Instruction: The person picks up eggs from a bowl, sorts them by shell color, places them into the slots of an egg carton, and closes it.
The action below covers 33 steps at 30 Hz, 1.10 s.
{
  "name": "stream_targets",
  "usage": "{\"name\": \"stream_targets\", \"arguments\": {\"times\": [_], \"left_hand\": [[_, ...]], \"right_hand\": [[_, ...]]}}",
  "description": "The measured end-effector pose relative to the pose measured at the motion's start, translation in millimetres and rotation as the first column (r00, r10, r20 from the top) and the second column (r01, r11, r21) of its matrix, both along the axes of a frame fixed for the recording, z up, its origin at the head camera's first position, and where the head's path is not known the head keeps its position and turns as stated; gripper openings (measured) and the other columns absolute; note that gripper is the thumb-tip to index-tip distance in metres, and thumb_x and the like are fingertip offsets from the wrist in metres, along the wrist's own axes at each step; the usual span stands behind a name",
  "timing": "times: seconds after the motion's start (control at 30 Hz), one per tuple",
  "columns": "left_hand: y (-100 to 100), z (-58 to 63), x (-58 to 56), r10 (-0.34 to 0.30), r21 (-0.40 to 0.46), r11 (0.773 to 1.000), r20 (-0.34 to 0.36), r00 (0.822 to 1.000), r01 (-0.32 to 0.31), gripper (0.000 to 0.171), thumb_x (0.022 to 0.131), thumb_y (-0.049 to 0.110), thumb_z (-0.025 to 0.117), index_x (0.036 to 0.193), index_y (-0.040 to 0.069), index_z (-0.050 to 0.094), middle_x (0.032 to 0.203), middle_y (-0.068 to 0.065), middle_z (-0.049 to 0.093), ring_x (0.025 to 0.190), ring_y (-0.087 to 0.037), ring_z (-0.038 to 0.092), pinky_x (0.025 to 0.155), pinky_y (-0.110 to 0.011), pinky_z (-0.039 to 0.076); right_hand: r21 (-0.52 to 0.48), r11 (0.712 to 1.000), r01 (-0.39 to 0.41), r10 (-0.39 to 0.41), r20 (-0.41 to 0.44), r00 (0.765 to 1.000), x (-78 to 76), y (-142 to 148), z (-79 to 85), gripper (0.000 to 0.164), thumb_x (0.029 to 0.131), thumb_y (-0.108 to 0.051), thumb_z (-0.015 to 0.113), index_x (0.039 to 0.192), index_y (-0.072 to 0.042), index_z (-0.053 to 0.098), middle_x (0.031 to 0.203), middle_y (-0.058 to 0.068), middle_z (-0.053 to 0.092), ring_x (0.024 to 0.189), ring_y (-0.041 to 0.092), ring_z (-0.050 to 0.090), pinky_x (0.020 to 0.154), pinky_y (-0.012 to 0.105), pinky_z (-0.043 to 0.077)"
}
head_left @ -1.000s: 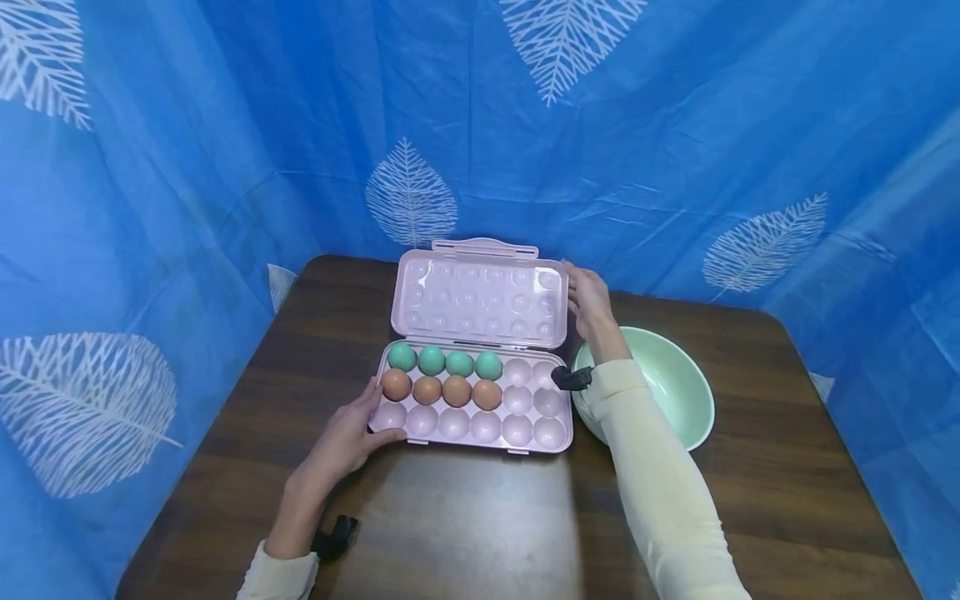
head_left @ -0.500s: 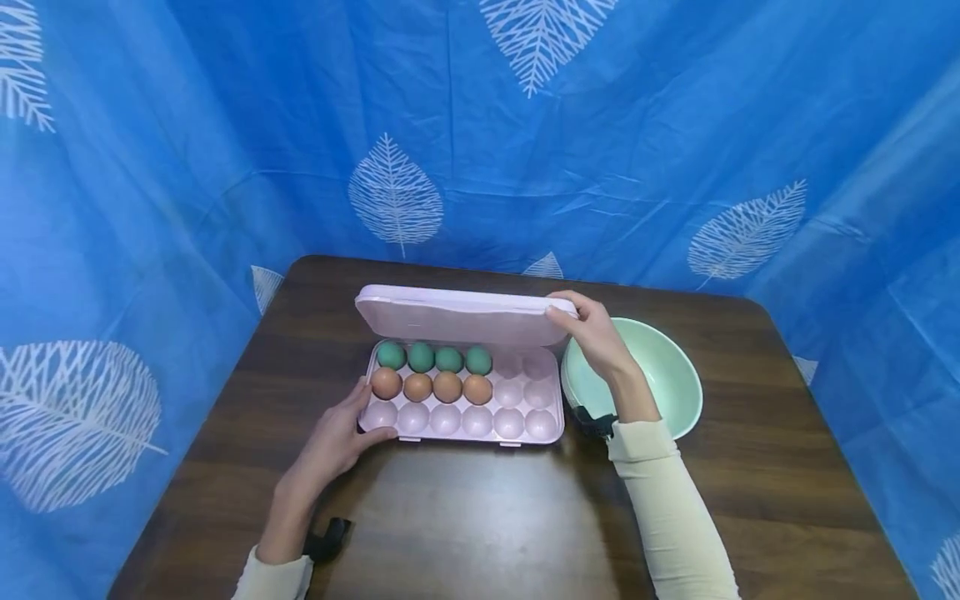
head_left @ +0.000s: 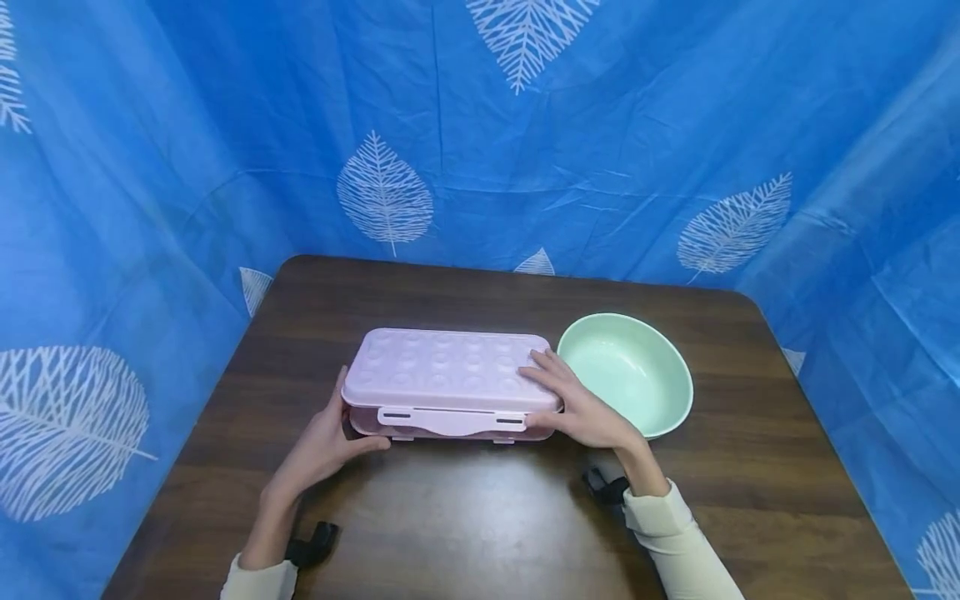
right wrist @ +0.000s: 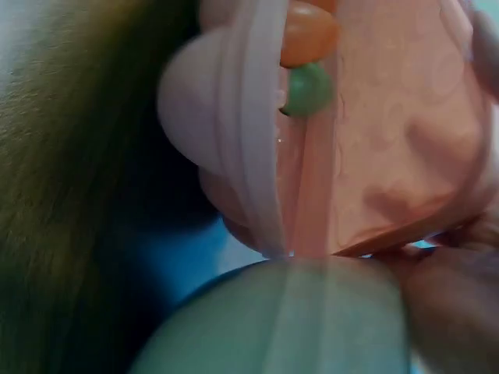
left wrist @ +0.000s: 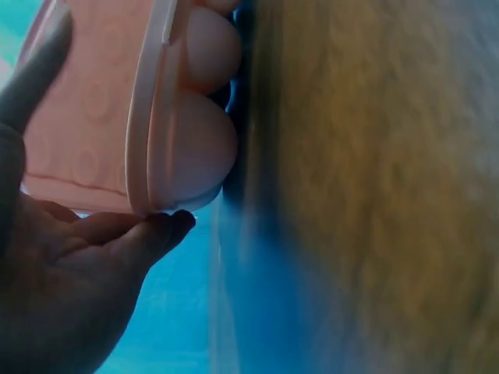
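Observation:
A pale pink plastic egg box lies lengthwise on the table, its lid lowered over the tray and the latch strip hanging at the front. My left hand holds the box's left end, thumb along the front and fingers round the side. On the lid's right end my right hand spreads its fingers over the top, with the thumb at the front edge by the latch. Through the gap under the lid, the right wrist view shows a brown egg and a green egg. The other eggs are hidden.
A mint green bowl stands close to the box's right end, partly behind the right hand. The dark wooden table has a blue curtain with white leaf prints along its back and sides.
The right hand has swung the lid from fully open down over the eggs, moving from the back toward the front. The left hand keeps its place at the box's left end.

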<state>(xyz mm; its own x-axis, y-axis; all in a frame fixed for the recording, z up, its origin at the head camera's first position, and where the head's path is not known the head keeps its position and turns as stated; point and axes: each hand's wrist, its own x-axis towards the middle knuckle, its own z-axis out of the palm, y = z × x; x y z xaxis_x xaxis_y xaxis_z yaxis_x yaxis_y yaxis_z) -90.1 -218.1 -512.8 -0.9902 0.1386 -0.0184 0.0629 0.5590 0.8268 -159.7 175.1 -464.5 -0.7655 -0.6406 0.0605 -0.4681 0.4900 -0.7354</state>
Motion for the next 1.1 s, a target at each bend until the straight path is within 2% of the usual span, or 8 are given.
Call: {"name": "stream_targets", "arguments": {"times": [0.17, 0.33, 0.43, 0.57, 0.73, 0.83, 0.97, 1.1], "left_hand": [[1, 2.1, 2.6, 0.049, 0.001, 0.999, 0.028, 0.998, -0.049, 0.131, 0.077, 0.044, 0.084, 0.156, 0.008, -0.014, 0.163, -0.023, 0.006, 0.144, -0.044, 0.021, 0.111, -0.06, 0.025], [10, 8.0, 2.0, 0.034, -0.222, 0.974, -0.051, 0.998, -0.044, 0.125, 0.073, 0.056, 0.083, 0.159, 0.01, 0.006, 0.164, -0.02, 0.002, 0.145, -0.047, 0.016, 0.108, -0.067, 0.023], [18, 13.1, 0.0, -0.038, -0.414, 0.91, -0.133, 0.99, -0.021, 0.116, 0.072, 0.053, 0.084, 0.157, 0.007, 0.021, 0.163, -0.022, 0.007, 0.144, -0.049, 0.015, 0.107, -0.068, 0.025], [27, 16.7, -2.9, -0.191, -0.609, 0.793, -0.21, 0.959, 0.025, 0.099, 0.076, 0.046, 0.083, 0.15, 0.0, 0.037, 0.159, -0.024, 0.023, 0.145, -0.045, 0.019, 0.112, -0.06, 0.025], [38, 17.6, -6.2, -0.299, -0.716, 0.696, -0.222, 0.928, 0.053, 0.085, 0.079, 0.042, 0.082, 0.142, -0.004, 0.048, 0.151, -0.027, 0.037, 0.141, -0.047, 0.028, 0.114, -0.056, 0.025], [43, 18.0, -6.7, -0.327, -0.766, 0.643, -0.254, 0.91, 0.018, 0.081, 0.078, 0.04, 0.083, 0.136, -0.008, 0.051, 0.144, -0.032, 0.043, 0.136, -0.05, 0.034, 0.112, -0.057, 0.028], [52, 17.0, -3.4, -0.375, -0.817, 0.571, -0.352, 0.858, -0.085, 0.08, 0.075, 0.039, 0.085, 0.127, -0.014, 0.054, 0.132, -0.036, 0.052, 0.127, -0.05, 0.046, 0.108, -0.054, 0.037], [60, 13.5, 0.1, -0.401, -0.81, 0.543, -0.481, 0.78, -0.221, 0.083, 0.068, 0.037, 0.09, 0.119, -0.019, 0.056, 0.12, -0.036, 0.059, 0.116, -0.046, 0.056, 0.102, -0.049, 0.045]], "right_hand": [[0.18, 0.984, 0.002, 0.016, -0.102, 0.995, 12.3, -13, -0.4, 0.073, 0.089, -0.023, 0.074, 0.15, -0.003, 0.039, 0.159, 0.025, 0.02, 0.148, 0.041, 0.008, 0.116, 0.058, 0.013], [0.377, 0.925, 0.047, 0.043, -0.227, 0.973, 18.3, -31, -2.6, 0.087, 0.084, -0.035, 0.079, 0.15, 0.001, 0.036, 0.158, 0.028, 0.02, 0.147, 0.042, 0.014, 0.118, 0.053, 0.015], [0.458, 0.883, 0.103, 0.042, -0.295, 0.955, 21.7, -40, -8.8, 0.094, 0.079, -0.039, 0.083, 0.151, 0.0, 0.034, 0.158, 0.026, 0.022, 0.146, 0.041, 0.019, 0.118, 0.05, 0.017], [0.563, 0.802, 0.199, 0.062, -0.411, 0.91, 27.6, -49, -19.8, 0.096, 0.078, -0.04, 0.084, 0.15, 0.0, 0.034, 0.154, 0.028, 0.03, 0.142, 0.042, 0.027, 0.116, 0.051, 0.023], [0.596, 0.749, 0.289, 0.092, -0.526, 0.845, 35.3, -57, -25.4, 0.09, 0.076, -0.034, 0.084, 0.143, 0.004, 0.038, 0.145, 0.033, 0.039, 0.136, 0.046, 0.036, 0.111, 0.054, 0.031], [0.61, 0.727, 0.316, 0.102, -0.551, 0.828, 39.5, -61, -24.9, 0.089, 0.077, -0.033, 0.083, 0.143, 0.006, 0.038, 0.145, 0.035, 0.039, 0.136, 0.047, 0.036, 0.111, 0.055, 0.032], [0.636, 0.694, 0.337, 0.111, -0.557, 0.823, 43.2, -63, -25.7, 0.087, 0.08, -0.034, 0.081, 0.145, 0.005, 0.036, 0.146, 0.034, 0.038, 0.136, 0.047, 0.036, 0.111, 0.054, 0.032], [0.651, 0.671, 0.355, 0.121, -0.568, 0.814, 44.4, -63, -25.9, 0.084, 0.083, -0.035, 0.078, 0.146, 0.002, 0.037, 0.147, 0.033, 0.038, 0.136, 0.047, 0.036, 0.111, 0.053, 0.032]]}}
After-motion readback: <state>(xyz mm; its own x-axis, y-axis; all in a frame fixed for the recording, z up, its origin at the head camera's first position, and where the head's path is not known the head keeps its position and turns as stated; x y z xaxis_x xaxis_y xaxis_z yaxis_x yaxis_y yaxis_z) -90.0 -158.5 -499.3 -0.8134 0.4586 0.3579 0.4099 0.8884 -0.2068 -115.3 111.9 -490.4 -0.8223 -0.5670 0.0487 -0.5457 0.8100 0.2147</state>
